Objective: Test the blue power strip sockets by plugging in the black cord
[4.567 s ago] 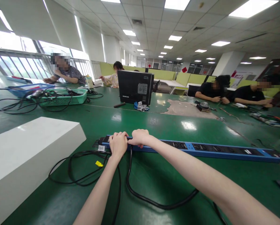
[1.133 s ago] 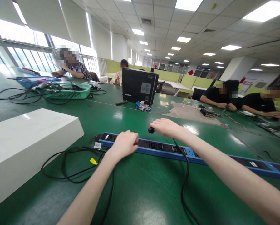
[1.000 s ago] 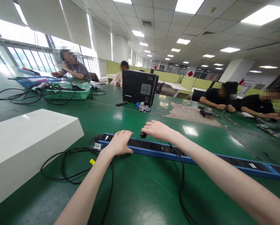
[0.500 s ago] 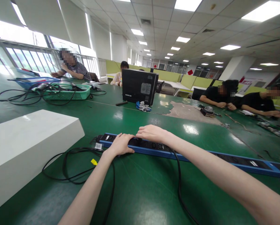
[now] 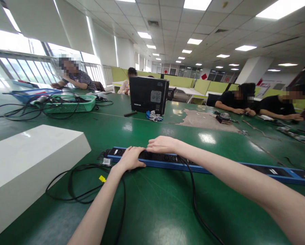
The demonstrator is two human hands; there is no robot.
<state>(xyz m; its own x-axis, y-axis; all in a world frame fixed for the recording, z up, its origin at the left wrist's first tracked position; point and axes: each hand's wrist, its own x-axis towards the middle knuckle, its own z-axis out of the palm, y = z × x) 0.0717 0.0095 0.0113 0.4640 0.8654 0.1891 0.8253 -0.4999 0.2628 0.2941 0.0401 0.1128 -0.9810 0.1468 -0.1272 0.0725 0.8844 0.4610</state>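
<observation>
A long blue and black power strip (image 5: 162, 165) with several sockets lies across the green table. My left hand (image 5: 132, 158) is wrapped over it near its left end, the thumb on the near side. My right hand (image 5: 162, 144) is closed in a pinch just above the strip, beside my left fingertips. It seems to hold a black plug, mostly hidden by the fingers. From under my right wrist a black cable (image 5: 193, 190) runs down toward the table's near edge. Another black cable (image 5: 73, 185) with a yellow tag (image 5: 102, 178) lies coiled by my left forearm.
A white box (image 5: 37, 160) stands at the left. Behind it are a green basket (image 5: 70, 107) of cables and a blue basket (image 5: 27, 96). A black monitor-like case (image 5: 148, 95) and a glove (image 5: 154, 116) are farther back. Several people sit around the table.
The view has shifted slightly to the right. Both hands stay at the power strip; the right fingers sit a little closer to the strip and to the left hand.
</observation>
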